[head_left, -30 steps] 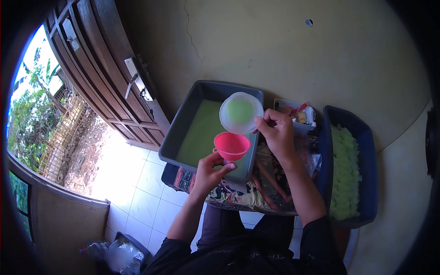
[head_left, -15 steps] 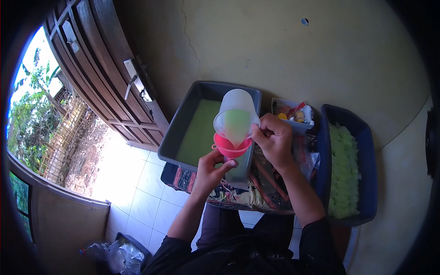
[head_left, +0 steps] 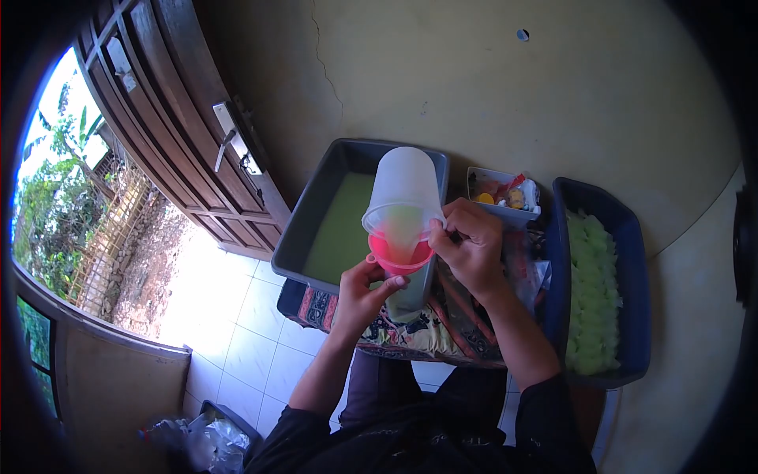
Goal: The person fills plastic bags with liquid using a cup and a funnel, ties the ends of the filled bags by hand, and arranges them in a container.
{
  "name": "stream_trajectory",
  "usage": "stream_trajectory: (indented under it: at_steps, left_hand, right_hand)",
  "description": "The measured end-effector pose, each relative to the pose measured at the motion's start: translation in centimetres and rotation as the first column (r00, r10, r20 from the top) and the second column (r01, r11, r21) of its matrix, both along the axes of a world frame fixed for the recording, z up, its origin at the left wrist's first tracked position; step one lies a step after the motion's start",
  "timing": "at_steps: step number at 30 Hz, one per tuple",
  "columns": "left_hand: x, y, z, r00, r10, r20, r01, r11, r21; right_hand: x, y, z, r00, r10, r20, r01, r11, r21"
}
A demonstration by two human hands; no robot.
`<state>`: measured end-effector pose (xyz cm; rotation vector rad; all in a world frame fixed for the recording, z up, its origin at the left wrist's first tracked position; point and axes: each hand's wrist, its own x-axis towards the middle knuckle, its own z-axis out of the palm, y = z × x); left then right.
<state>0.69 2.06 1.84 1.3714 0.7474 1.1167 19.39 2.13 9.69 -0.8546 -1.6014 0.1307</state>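
My left hand is closed round the neck of a pink funnel, with a clear plastic bag hanging below it. My right hand grips the rim side of a white translucent cup, which is tipped steeply over the funnel. Pale green liquid runs from the cup's mouth into the funnel. Behind and beneath them is a grey tub holding green liquid. How the bag's top meets the funnel is hidden by my left hand.
At right, a dark blue tub holds rows of green-filled bags. A small white box with mixed items stands behind my right hand. Patterned cloth lies under the grey tub. A wooden door stands at left; a bin is on the floor.
My right hand has tipped the cup from nearly level to steep over the funnel, and liquid now pours. The bag below the funnel looks fuller. My left hand has barely moved.
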Motion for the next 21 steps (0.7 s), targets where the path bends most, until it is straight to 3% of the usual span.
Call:
stream_trajectory:
  at_steps: [21]
  left_hand:
    - [-0.55, -0.26, 0.26, 1.000, 0.022, 0.022, -0.023, 0.999, 0.031]
  right_hand:
    - [-0.22, -0.84, 0.22, 0.990, -0.010, 0.141, -0.015, 0.984, 0.175]
